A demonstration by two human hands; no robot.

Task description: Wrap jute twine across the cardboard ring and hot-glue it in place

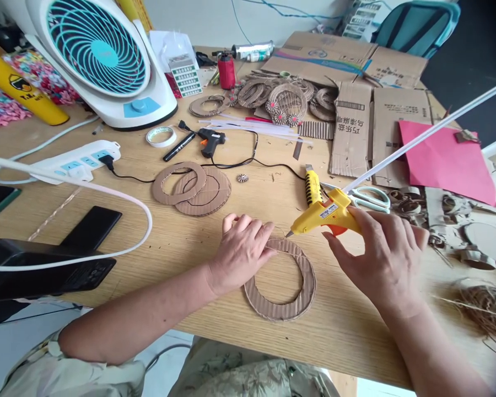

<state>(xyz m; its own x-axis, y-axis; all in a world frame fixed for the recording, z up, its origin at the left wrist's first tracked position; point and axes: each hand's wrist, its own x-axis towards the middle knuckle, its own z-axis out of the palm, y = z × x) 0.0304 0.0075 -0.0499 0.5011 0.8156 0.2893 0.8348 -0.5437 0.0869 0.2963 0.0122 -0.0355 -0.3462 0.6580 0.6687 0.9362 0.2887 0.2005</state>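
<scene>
A corrugated cardboard ring lies flat at the table's front, its upper left part hidden under my left hand. The fingers of that hand are closed in a pinch at the ring's top edge. Thin twine runs from the fingertips across the top of the ring. My right hand is wrapped around a yellow hot glue gun, a finger near its orange trigger. The gun's nozzle points down left, just above the ring's top edge. A long white glue stick sticks out of its back.
Behind lie two cardboard rings, a black glue gun, tape and a yellow cutter. Scissors and cardboard scraps sit right, with a twine bundle. A fan and power strip stand left.
</scene>
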